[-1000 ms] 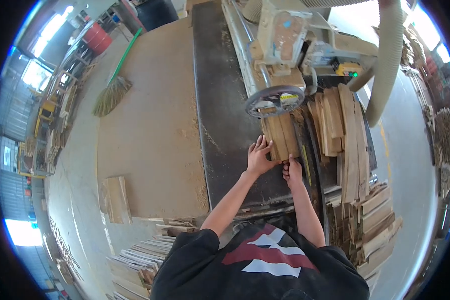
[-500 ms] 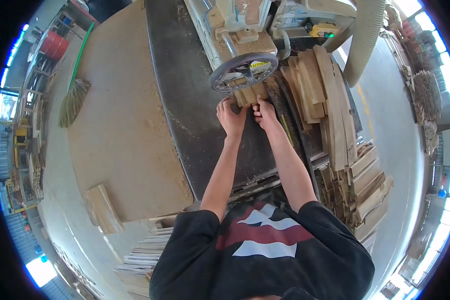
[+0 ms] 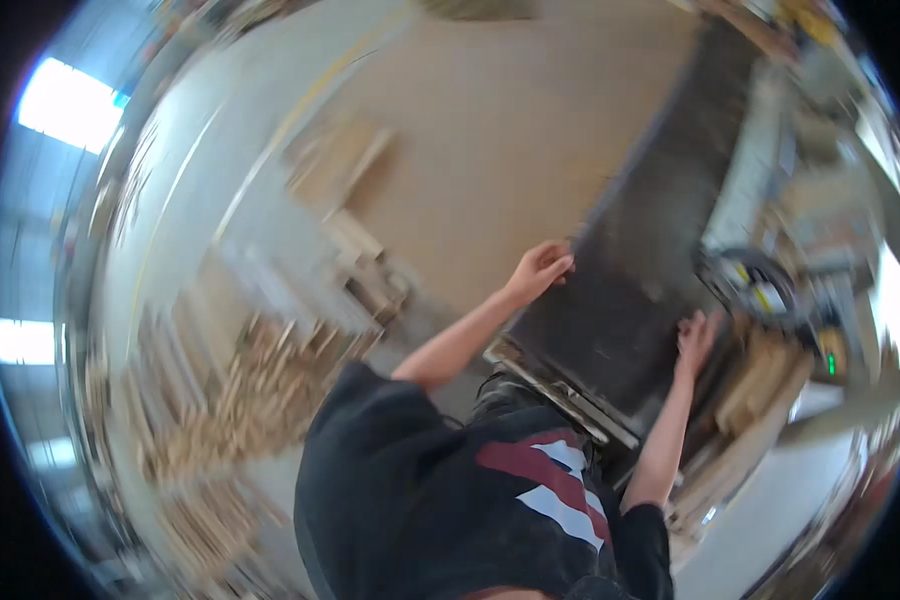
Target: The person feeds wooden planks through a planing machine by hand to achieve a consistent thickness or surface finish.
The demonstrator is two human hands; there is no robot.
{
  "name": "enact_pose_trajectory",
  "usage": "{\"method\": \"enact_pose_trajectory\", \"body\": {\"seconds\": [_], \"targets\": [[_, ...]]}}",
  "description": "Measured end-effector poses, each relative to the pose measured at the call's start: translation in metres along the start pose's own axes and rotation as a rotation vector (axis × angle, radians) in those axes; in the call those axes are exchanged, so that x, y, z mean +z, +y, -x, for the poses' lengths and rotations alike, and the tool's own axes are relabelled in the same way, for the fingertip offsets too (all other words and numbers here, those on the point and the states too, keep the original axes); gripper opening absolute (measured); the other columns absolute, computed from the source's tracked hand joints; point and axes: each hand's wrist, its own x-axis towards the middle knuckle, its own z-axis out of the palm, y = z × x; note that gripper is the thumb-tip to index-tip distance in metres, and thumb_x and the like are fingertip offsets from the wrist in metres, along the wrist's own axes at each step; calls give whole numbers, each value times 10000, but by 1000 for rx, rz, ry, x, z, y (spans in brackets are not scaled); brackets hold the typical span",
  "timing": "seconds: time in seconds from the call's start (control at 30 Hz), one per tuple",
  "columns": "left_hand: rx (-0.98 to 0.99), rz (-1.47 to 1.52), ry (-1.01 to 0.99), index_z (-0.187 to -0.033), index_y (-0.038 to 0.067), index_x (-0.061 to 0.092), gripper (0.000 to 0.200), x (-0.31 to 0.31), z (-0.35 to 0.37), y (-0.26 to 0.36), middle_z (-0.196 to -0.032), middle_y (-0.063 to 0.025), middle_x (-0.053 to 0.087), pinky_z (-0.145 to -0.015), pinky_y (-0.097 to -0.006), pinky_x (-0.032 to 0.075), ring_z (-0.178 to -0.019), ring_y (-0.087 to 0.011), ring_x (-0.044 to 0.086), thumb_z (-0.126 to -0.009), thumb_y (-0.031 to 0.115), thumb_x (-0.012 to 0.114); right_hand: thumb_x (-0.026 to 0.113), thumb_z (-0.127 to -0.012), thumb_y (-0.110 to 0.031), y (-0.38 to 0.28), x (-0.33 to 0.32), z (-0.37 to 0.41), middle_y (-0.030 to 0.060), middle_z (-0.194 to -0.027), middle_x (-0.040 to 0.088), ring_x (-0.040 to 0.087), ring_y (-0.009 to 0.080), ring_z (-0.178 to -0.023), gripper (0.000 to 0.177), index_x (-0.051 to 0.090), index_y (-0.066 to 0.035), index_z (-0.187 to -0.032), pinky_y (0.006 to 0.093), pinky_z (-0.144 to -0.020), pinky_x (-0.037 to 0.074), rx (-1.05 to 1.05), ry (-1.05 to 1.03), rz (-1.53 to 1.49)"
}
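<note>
My left hand [image 3: 542,270] is over the left edge of the dark machine table [image 3: 635,290], its fingers curled; motion blur hides whether anything is in them. Nearer the round handwheel [image 3: 757,288], my right hand [image 3: 700,338] has its fingers apart and holds nothing. It is just left of the handwheel, above the dark surface. Beyond my right hand lie wooden boards [image 3: 765,385], blurred, at the machine's right side.
A brown sawdust-covered board [image 3: 500,130] lies left of the machine. Stacked wood strips [image 3: 270,385] cover the floor at the left, with a pale wood piece [image 3: 335,160] above them. A thick hose [image 3: 845,408] is at the right.
The view has swung left and turned. My hands have come away from the wood pieces under the handwheel and are now far apart, with my right hand opened.
</note>
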Motion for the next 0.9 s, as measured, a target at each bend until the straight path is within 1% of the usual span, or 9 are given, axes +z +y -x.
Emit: {"method": "enact_pose_trajectory", "body": {"seconds": [0.1,0.17,0.2,0.27,0.3,0.37,0.57,0.77,0.9], "targets": [[671,-425,145,-1294,75,652,419,-154,-47,24,-1181,-108,726,-915,-369,548,-1060,-207,675,-902,125,792,578,-1078,-330,-2,10,33,8,-760,569,474,66,-659,659,288,-147,-1640,234,-548,350,-101,7,3],[723,-1171,520,-1280,78,659,529,-236,-47,100,-1231,-149,699,-1016,-402,504,-1167,-307,643,-807,191,866,573,-1079,-326,20,9,40,11,-750,563,470,68,-663,643,306,-140,-1634,243,-556,356,-214,3,72],[723,-1196,591,-1306,50,644,616,-294,-54,116,-1318,-183,657,-1064,-418,476,-1241,-345,604,-792,296,881,569,-1081,-322,29,10,42,15,-740,556,466,71,-667,628,324,-134,-1627,251,-564,362,-318,34,129],[174,-1371,871,-1451,5,527,890,-338,-30,187,-1484,-242,534,-1145,-484,404,-1382,-404,491,-808,547,818,575,-1079,-325,31,18,46,12,-742,548,467,79,-680,589,375,-115,-1592,256,-595,377,-367,102,186],[160,-1311,942,-1457,-17,508,927,-367,-23,203,-1472,-256,540,-1171,-468,372,-1403,-411,469,-844,640,739,580,-1077,-329,32,22,51,9,-745,539,467,87,-692,555,427,-96,-1556,260,-626,391,-409,155,248],[-265,-1445,874,-1534,-25,397,1007,-456,-20,207,-1555,-265,443,-1219,-534,271,-1488,-418,346,-897,728,596,586,-1075,-332,31,30,62,6,-748,531,468,95,-705,525,478,-77,-1520,265,-657,406,-423,242,322],[-294,-1549,1087,-1618,-35,156,1135,-340,-3,136,-1625,-416,79,-1196,-695,116,-1523,-578,36,-909,791,475,598,-1066,-349,34,35,61,19,-749,545,482,107,-688,500,517,-81,-1481,282,-656,424,-405,243,444],[-521,-1676,911,-1628,-1,171,1091,-174,34,80,-1566,-465,172,-1181,-664,180,-1499,-593,116,-910,755,495,593,-1067,-352,37,35,55,23,-769,577,511,111,-699,450,574,-50,-1400,289,-636,445,-422,283,409],[-288,-1561,562,-1594,-49,235,1084,-119,101,64,-1522,-453,278,-1151,-658,254,-1447,-600,247,-872,635,666,609,-1058,-320,58,26,41,-11,-797,576,537,96,-731,384,624,-29,-1308,273,-661,461,-391,377,116]]}}
